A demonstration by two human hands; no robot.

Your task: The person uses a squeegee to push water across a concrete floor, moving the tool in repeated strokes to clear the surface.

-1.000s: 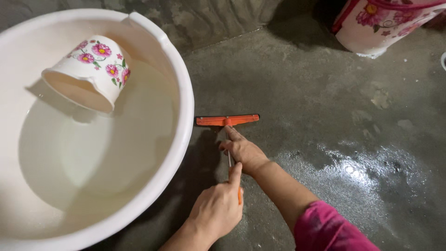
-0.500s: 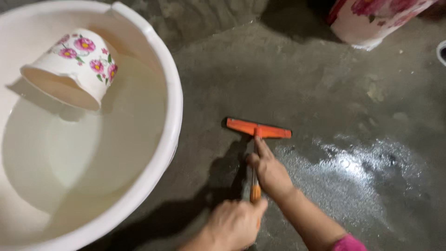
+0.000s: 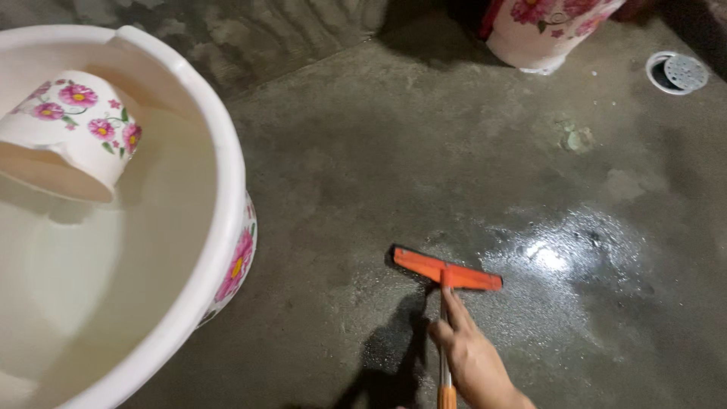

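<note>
— Down on the wet concrete floor point(image 3: 394, 151), what do you count?

— One orange squeegee point(image 3: 447, 271), its blade lying flat on the floor and slanting down to the right, near the middle of my view. One big white basin point(image 3: 227, 174) with pink flowers on its side, at my left, holding pale water. One flowered white mug point(image 3: 72, 132) tilted on its side inside that basin, mouth turned down and left. One flowered bucket point(image 3: 549, 30) at the top, and one round floor drain point(image 3: 676, 73) in the top right corner.

— And your hands?

— Only my right hand point(image 3: 473, 360) shows. It comes up from the bottom edge, closed around the thin metal handle point(image 3: 444, 356) just behind the blade, with the forefinger stretched forward along the shaft toward the orange head. My left hand is out of sight.

— What can't you make out?

— The handle's lower end, with its orange grip, runs off the bottom edge. The basin is cut off at the left and bottom, the bucket at the top. My wrist and arm are mostly out of frame. A bright glare sits on the wet patch right of the blade, so the floor's surface there is hard to read.
</note>
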